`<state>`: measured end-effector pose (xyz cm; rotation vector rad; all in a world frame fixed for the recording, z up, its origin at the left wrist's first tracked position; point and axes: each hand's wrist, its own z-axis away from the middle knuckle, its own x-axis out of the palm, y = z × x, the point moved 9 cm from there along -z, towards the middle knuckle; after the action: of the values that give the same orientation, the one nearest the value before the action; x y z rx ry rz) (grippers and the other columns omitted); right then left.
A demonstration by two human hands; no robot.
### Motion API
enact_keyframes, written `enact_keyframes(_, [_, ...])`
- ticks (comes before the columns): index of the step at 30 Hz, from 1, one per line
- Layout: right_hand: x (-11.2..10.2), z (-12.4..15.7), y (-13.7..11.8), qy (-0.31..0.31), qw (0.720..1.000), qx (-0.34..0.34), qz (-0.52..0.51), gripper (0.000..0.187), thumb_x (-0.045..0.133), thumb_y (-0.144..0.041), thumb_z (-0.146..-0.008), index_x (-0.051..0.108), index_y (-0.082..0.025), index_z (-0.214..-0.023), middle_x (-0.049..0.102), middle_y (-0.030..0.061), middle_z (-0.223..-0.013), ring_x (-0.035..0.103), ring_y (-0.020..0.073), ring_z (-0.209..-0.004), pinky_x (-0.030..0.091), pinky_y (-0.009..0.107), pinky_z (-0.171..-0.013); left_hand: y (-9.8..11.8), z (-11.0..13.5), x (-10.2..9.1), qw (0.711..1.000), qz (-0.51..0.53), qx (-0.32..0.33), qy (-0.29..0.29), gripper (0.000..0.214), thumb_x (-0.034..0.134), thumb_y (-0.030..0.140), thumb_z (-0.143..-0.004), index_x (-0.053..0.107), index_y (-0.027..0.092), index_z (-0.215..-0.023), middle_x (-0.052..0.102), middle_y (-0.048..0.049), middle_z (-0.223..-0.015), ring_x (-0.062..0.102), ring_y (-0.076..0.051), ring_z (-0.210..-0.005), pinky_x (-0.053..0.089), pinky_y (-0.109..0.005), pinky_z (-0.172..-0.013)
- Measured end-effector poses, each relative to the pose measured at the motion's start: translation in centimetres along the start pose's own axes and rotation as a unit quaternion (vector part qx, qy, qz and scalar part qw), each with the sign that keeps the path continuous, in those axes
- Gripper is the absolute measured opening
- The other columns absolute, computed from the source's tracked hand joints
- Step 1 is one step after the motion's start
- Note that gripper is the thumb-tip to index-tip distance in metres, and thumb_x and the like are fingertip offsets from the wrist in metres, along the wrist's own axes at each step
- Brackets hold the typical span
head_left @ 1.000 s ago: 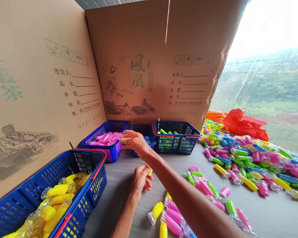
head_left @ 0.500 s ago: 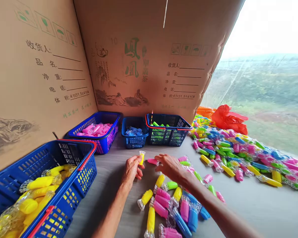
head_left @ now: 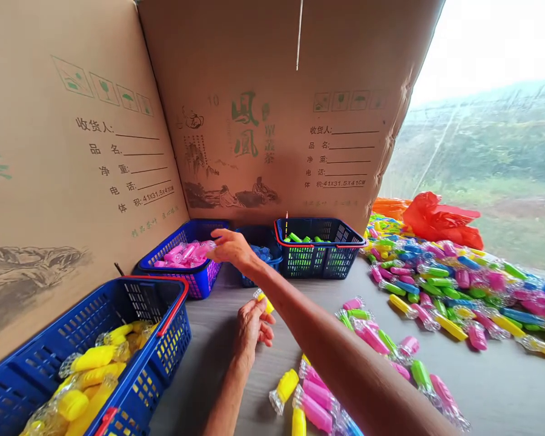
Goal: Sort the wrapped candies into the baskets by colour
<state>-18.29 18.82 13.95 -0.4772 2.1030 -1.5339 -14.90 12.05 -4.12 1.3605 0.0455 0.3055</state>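
My right hand [head_left: 229,246] reaches out over the rim of the blue basket of pink wrapped pieces [head_left: 198,280]; its fingers are pinched on a pink wrapped piece [head_left: 208,246] above the pile. My left hand [head_left: 251,324] rests low on the grey table [head_left: 504,387], closed round a yellow wrapped piece [head_left: 263,299] that sticks up from its fingers. Loose yellow, pink and green wrapped pieces [head_left: 315,402] lie just to the right of my left arm.
A blue basket of yellow pieces [head_left: 163,339] stands at the near left. A small blue basket [head_left: 272,261] and a dark basket of green pieces [head_left: 320,257] sit at the back. Cardboard walls [head_left: 272,109] enclose left and rear. A big mixed heap [head_left: 454,284] and red bags [head_left: 440,221] lie right.
My right hand went from the loose pieces on the table out to the pink basket, carrying a pink piece. My left hand kept its yellow piece and hardly moved.
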Motion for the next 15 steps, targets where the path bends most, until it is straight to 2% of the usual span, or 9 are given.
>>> enact_keyframes(2, [0.2, -0.4, -0.8, -0.013, 1.0, -0.001, -0.025, 0.051, 0.069, -0.012, -0.071, 0.06, -0.015, -0.121, 0.064, 0.0006, -0.099, 0.058, 0.0084, -0.067, 0.047, 0.02, -0.062, 0.1, 0.0, -0.2, 1.0, 0.009, -0.005, 0.005, 0.056, 0.063, 0.068, -0.063, 0.054, 0.016, -0.082, 0.059, 0.0007, -0.063, 0.052, -0.01, -0.039, 0.04, -0.021, -0.034])
enact_keyframes(3, [-0.4, 0.2, -1.4, -0.023, 0.999, -0.013, -0.037, 0.05, 0.07, -0.013, -0.07, 0.061, -0.015, -0.119, 0.065, 0.0012, -0.102, 0.059, 0.009, -0.07, 0.048, 0.02, -0.063, 0.1, 0.0, -0.1, 1.0, 0.007, -0.009, 0.005, 0.056, 0.064, 0.067, -0.062, 0.054, 0.016, -0.082, 0.06, 0.0001, -0.063, 0.052, -0.01, -0.039, 0.041, -0.021, -0.035])
enact_keyframes(5, [-3.0, 2.7, -2.3, -0.039, 0.998, -0.039, -0.033, 0.035, 0.067, -0.015, -0.072, 0.067, -0.015, -0.107, 0.067, 0.0008, -0.095, 0.061, 0.011, -0.072, 0.047, 0.02, -0.063, 0.0, 0.0, 0.1, 1.0, -0.016, -0.021, -0.004, 0.054, 0.066, 0.065, -0.062, 0.056, 0.016, -0.081, 0.062, -0.0015, -0.064, 0.053, -0.01, -0.039, 0.041, -0.021, -0.035])
enact_keyframes(7, [-7.1, 6.4, -2.0, -0.02, 0.999, -0.033, 0.023, 0.019, 0.062, -0.018, -0.074, 0.069, -0.014, -0.091, 0.066, -0.0003, -0.078, 0.061, 0.0124, -0.068, 0.045, 0.02, -0.059, -0.1, 0.0, 0.6, 0.998, -0.06, -0.02, -0.018, 0.05, 0.067, 0.061, -0.063, 0.058, 0.015, -0.08, 0.064, -0.0026, -0.066, 0.053, -0.009, -0.038, 0.04, -0.02, -0.034])
enact_keyframes(9, [-11.5, 10.8, -0.2, 0.019, 0.993, 0.006, 0.118, 0.013, 0.058, -0.02, -0.075, 0.069, -0.014, -0.079, 0.063, -0.0009, -0.068, 0.059, 0.0123, -0.062, 0.042, 0.021, -0.056, -0.1, -0.2, 1.1, 0.994, -0.105, -0.007, -0.028, 0.045, 0.068, 0.055, -0.063, 0.06, 0.015, -0.081, 0.066, -0.0034, -0.067, 0.051, -0.008, -0.036, 0.038, -0.018, -0.032])
enact_keyframes(11, [-14.5, 15.2, 2.5, 0.036, 0.974, 0.062, 0.217, 0.013, 0.058, -0.018, -0.074, 0.07, -0.016, -0.076, 0.064, -0.0013, -0.066, 0.058, 0.0124, -0.061, 0.042, 0.022, -0.057, -0.2, -0.2, 1.5, 0.99, -0.135, 0.003, -0.033, 0.041, 0.069, 0.05, -0.063, 0.059, 0.016, -0.082, 0.067, -0.0035, -0.068, 0.049, -0.008, -0.035, 0.035, -0.018, -0.03])
enact_keyframes(13, [-15.4, 19.0, 5.4, 0.012, 0.95, 0.107, 0.293, 0.02, 0.058, -0.016, -0.074, 0.073, -0.019, -0.086, 0.069, -0.0007, -0.074, 0.061, 0.0143, -0.067, 0.045, 0.025, -0.063, -0.3, -0.3, 1.8, 0.988, -0.148, 0.005, -0.033, 0.039, 0.068, 0.047, -0.062, 0.058, 0.016, -0.083, 0.066, -0.0023, -0.065, 0.047, -0.008, -0.033, 0.032, -0.018, -0.029])
enact_keyframes(15, [-14.3, 21.4, 7.3, -0.035, 0.934, 0.101, 0.341, 0.034, 0.054, -0.011, -0.076, 0.073, -0.022, -0.101, 0.073, 0.0013, -0.096, 0.064, 0.0174, -0.086, 0.047, 0.029, -0.078, -0.2, -0.3, 1.9, 0.988, -0.152, 0.015, -0.033, 0.04, 0.067, 0.049, -0.063, 0.059, 0.016, -0.083, 0.063, -0.0006, -0.062, 0.047, -0.008, -0.032, 0.032, -0.018, -0.028])
